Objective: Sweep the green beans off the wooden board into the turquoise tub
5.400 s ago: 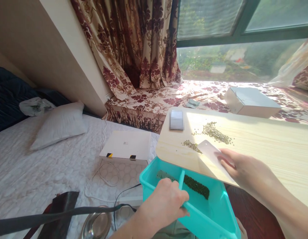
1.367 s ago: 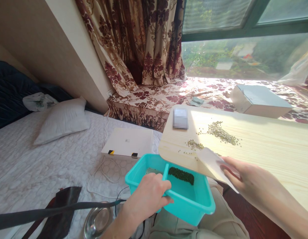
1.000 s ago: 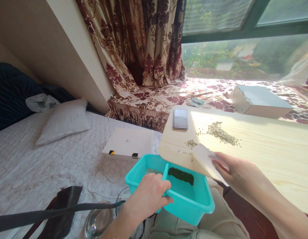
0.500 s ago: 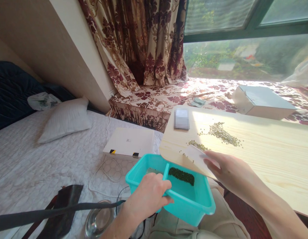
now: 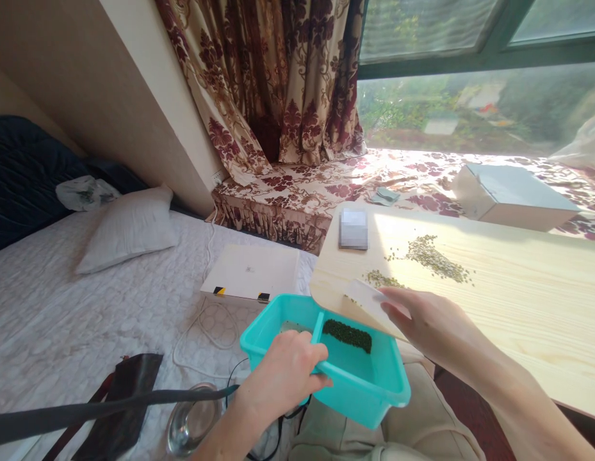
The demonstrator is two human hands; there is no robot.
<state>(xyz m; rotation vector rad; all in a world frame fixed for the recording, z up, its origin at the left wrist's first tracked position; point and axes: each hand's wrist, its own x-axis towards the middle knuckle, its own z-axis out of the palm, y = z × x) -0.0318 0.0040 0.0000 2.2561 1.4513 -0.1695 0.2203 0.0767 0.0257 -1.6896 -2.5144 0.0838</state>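
My right fingers (image 5: 398, 296) pinch a card (image 5: 366, 297) beside beans (image 5: 381, 279) on the bench (image 5: 522, 288), my left fingers (image 5: 319, 353) grip the tub (image 5: 359, 397) just below, and a jerk of the card could flick beans past the tub onto my lap (image 5: 422, 413).

Daylight from the window (image 5: 436, 115) bleaches the back of the floral seat cover (image 5: 297, 198) and brightens part of the pale wooden tabletop (image 5: 528, 288); the wall (image 5: 86, 96) at left is dim, wide-angle stretching tilts the outer edges, and a flat rectangular object (image 5: 353, 229) is pixelated
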